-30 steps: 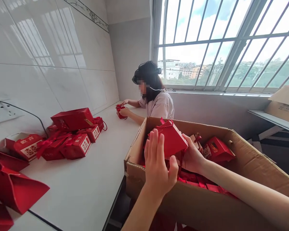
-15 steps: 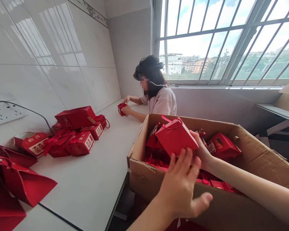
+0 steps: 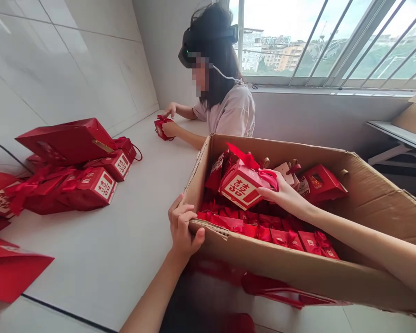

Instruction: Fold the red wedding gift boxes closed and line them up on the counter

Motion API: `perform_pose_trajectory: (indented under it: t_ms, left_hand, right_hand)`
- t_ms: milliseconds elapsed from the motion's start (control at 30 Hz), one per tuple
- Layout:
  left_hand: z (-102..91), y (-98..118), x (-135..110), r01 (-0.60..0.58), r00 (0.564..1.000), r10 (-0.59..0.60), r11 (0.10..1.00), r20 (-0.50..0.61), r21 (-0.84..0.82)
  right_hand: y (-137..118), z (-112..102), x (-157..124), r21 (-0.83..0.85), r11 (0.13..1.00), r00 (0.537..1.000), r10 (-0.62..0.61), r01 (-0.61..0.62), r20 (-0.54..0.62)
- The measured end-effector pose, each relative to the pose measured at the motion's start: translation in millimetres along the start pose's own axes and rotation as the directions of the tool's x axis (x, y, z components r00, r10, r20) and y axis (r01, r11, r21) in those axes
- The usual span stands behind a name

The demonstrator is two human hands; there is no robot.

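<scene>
My right hand (image 3: 277, 190) is closed around one end of a red gift box (image 3: 241, 185) with a white double-happiness label and a red ribbon. It holds this box tilted, inside the open cardboard box (image 3: 291, 256). My left hand (image 3: 184, 230) grips the near left corner of the cardboard box, its fingers bent over the edge. Several red ribboned boxes (image 3: 287, 238) lie packed in rows below the held one. At the back right inside sits a larger red box (image 3: 321, 182) with a dark picture on it.
A white table (image 3: 125, 249) stretches along the tiled wall, with stacked red gift boxes (image 3: 69, 187) on its left side. Beyond the cardboard box, another person (image 3: 234, 106) wearing a headset handles a small red box (image 3: 163, 128). A barred window stands behind.
My left hand has moved left, from beside the held gift box to the cardboard box's corner. The gift box in my right hand has turned, showing its white label. My view has shifted lower and nearer.
</scene>
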State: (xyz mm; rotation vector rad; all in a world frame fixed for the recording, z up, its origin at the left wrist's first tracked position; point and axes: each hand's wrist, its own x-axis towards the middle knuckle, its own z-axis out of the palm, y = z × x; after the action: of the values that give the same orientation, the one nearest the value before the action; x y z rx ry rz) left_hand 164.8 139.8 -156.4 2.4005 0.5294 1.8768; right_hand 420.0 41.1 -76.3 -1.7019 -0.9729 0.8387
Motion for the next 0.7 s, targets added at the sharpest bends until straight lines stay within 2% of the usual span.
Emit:
perform_pose_trajectory:
  t_ms: [100, 200, 300, 400, 467, 567, 700]
  left_hand:
    - [5.8, -3, -4, -0.052, 0.997, 0.05, 0.998, -0.059, -0.021]
    - [6.2, -3, -3, -0.055, 0.995, 0.052, 0.998, -0.09, -0.026]
    - [6.1, -2, -3, -0.045, 0.995, 0.042, 0.998, -0.096, -0.034]
    - [6.7, 1, -4, -0.041, 0.994, 0.036, 0.998, -0.102, -0.043]
    - [7.4, 2, -4, -0.032, 0.994, 0.027, 0.998, -0.105, -0.045]
    - [8.1, 3, -4, -0.011, 0.994, 0.005, 0.999, -0.112, -0.052]
    - [7.3, 5, -4, -0.008, 0.993, 0.002, 0.999, -0.115, -0.049]
  right_hand:
    - [13, 5, 9, -0.135, 0.991, 0.999, 0.027, -0.024, 0.022]
    - [35, 19, 25, -0.224, 0.974, 0.997, 0.057, -0.042, 0.061]
    - [65, 38, 44, -0.351, 0.931, 0.993, -0.071, 0.1, 0.095]
    - [97, 53, 59, -0.459, 0.842, 0.959, -0.237, 0.281, 0.153]
    - [114, 59, 65, -0.492, 0.801, 0.939, -0.269, 0.342, 0.214]
    - [132, 69, 67, -0.509, 0.805, 0.949, -0.213, 0.304, 0.231]
    - [141, 85, 62, -0.464, 0.865, 0.975, -0.115, 0.193, 0.191]
